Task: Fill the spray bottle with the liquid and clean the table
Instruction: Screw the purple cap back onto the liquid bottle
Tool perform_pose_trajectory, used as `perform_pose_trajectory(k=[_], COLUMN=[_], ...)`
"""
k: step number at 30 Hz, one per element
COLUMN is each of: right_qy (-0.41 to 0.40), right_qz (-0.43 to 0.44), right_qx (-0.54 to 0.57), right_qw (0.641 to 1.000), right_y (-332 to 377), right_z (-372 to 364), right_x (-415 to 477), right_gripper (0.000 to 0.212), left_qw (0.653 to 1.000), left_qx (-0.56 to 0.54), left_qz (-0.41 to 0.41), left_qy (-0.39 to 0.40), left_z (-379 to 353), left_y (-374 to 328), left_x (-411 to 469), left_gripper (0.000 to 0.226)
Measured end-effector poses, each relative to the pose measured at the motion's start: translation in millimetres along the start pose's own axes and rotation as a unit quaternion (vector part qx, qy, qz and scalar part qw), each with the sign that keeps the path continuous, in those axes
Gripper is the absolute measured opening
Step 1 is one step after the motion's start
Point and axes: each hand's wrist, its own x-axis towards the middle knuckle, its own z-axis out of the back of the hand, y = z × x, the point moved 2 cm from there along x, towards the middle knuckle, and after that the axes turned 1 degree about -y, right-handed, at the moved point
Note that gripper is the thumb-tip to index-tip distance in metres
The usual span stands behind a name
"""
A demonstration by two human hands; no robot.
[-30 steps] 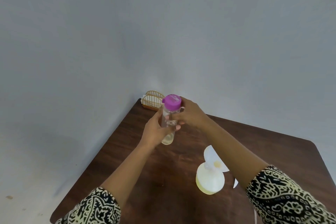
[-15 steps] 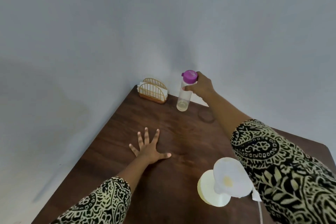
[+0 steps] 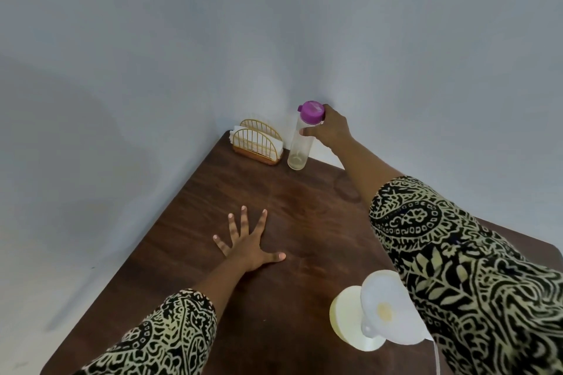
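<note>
A clear bottle (image 3: 300,146) with a purple cap (image 3: 311,111) stands upright at the far edge of the dark wooden table (image 3: 304,207), beside the napkin holder. A little pale liquid sits at its bottom. My right hand (image 3: 330,128) grips the bottle just below the cap. My left hand (image 3: 246,240) lies flat on the table's middle, fingers spread, holding nothing. No spray bottle is recognisable in view.
A gold wire napkin holder (image 3: 257,143) with white napkins stands at the far corner. A white and pale yellow lamp-like object (image 3: 374,316) with a cord stands near the front right. A ring-shaped mark (image 3: 347,189) shows on the wood. Grey walls close off the far sides.
Both hands held the bottle in the air a second ago. My right hand has since carried it to the far edge by the napkin holder, and my left hand dropped flat onto the table.
</note>
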Motion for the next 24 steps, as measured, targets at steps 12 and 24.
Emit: perform_pose_trajectory(k=[12, 24], right_qy=[0.008, 0.012], right_qz=[0.009, 0.051], right_qx=[-0.056, -0.094], right_qw=[0.998, 0.994], right_y=[2.5, 46.6], right_z=[-10.3, 81.9], right_x=[10.8, -76.6], right_gripper=[0.077, 0.051], left_qw=[1.0, 0.999], left_qx=[-0.002, -0.04], left_qz=[-0.003, -0.009], left_qy=[-0.007, -0.023], left_z=[-0.8, 6.7], left_y=[1.6, 1.0], left_x=[1.0, -8.9], left_gripper=[0.119, 0.111])
